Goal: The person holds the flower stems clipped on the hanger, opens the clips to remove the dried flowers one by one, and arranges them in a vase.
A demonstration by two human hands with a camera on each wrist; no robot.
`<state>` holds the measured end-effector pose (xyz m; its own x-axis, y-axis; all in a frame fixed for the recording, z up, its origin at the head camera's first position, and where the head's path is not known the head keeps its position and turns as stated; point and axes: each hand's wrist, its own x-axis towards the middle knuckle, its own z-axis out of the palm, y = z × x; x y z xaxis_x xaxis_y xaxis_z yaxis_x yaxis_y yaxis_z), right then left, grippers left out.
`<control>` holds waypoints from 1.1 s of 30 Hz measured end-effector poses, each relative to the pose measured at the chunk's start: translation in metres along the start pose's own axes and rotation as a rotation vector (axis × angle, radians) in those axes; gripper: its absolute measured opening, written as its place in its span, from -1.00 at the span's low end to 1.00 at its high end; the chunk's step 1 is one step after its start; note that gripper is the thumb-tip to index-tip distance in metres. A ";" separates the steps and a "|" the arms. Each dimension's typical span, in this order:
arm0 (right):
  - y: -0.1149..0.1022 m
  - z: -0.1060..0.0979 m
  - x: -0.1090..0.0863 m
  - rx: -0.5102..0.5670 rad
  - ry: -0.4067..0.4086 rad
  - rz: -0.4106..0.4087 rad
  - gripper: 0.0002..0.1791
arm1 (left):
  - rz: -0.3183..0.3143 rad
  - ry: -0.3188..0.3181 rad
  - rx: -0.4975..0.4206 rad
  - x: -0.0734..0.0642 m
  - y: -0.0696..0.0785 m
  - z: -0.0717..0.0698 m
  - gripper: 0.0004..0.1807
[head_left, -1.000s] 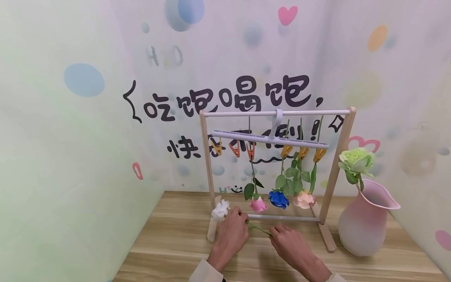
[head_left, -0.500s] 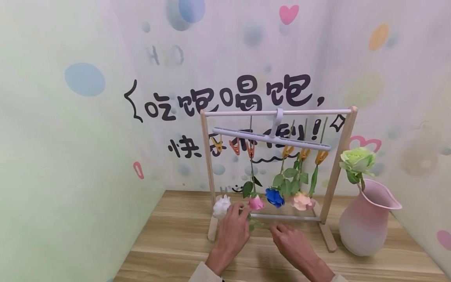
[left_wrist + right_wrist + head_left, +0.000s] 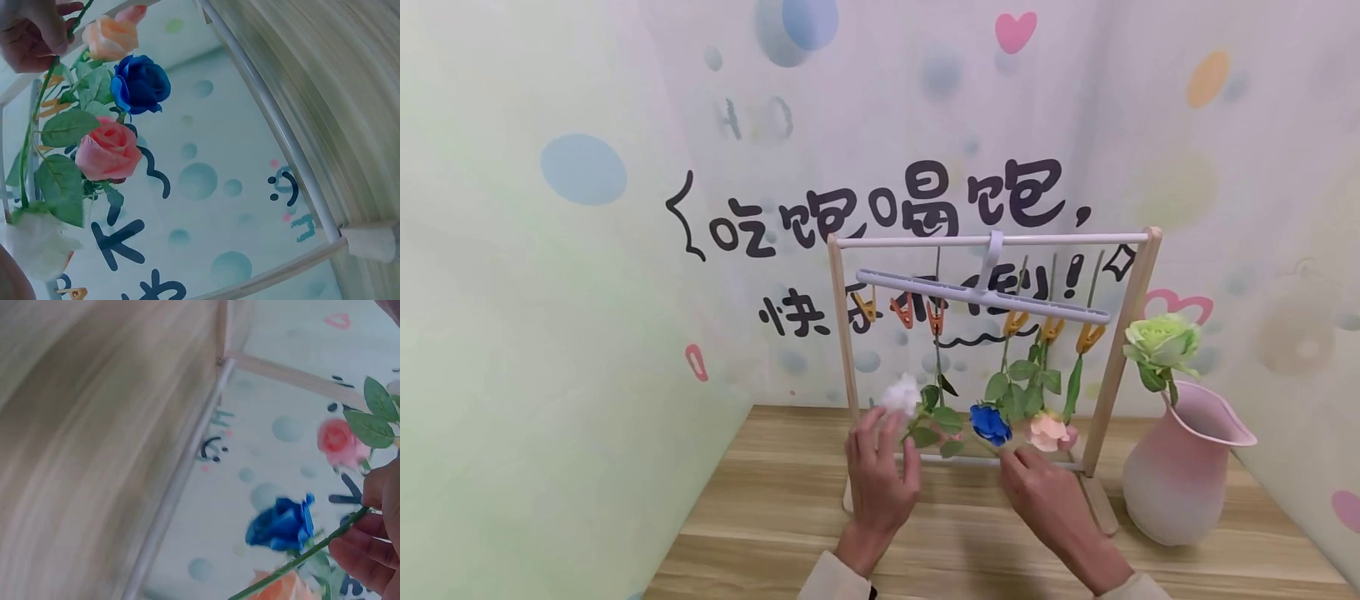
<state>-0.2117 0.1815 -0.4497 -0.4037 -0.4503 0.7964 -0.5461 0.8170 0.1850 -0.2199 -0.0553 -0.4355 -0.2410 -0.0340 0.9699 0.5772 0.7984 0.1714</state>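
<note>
My right hand [image 3: 1048, 500] pinches the green stem [image 3: 300, 559] of a white artificial rose [image 3: 901, 396] between thumb and fingers. The rose is raised and tilted, its head to the left. My left hand [image 3: 880, 475] has its fingers spread, fingertips right at the lower edge of the white bloom. Behind the leaves hangs a pink rose [image 3: 109, 150], partly hidden in the head view. A blue rose [image 3: 990, 423] and a peach rose [image 3: 1047, 431] hang head down from a lilac hanger [image 3: 955, 291] by clothespins. A yellow clothespin [image 3: 867, 307] and an orange clothespin [image 3: 902, 312] at left hold nothing.
The hanger hooks over the top bar [image 3: 910, 242] of a wooden rack and slopes down to the right. A pink-and-white vase [image 3: 1176, 483] with a green rose [image 3: 1163, 340] stands right of the rack on the wooden table [image 3: 760, 517]. A printed curtain is behind.
The white rose has risen and moved right, now overlapping the pink rose. My left hand has loosened from the stem and spread its fingers. My right hand has moved up and right.
</note>
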 end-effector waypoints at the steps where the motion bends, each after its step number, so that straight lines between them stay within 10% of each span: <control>1: 0.003 -0.003 0.001 -0.008 -0.012 0.008 -0.55 | -0.035 0.016 -0.015 0.000 0.000 0.001 -0.56; 16: 0.041 -0.034 0.027 0.000 0.141 0.152 -0.85 | -0.550 -0.310 -0.181 0.009 0.005 0.034 -0.48; 33: 0.088 -0.093 0.065 -0.081 0.180 0.284 -0.83 | -0.600 -0.455 -0.177 0.026 0.000 0.077 -0.42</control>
<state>-0.2178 0.2580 -0.3277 -0.3918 -0.1360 0.9099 -0.3679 0.9297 -0.0194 -0.2866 -0.0102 -0.4237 -0.8267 -0.1498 0.5424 0.3535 0.6118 0.7076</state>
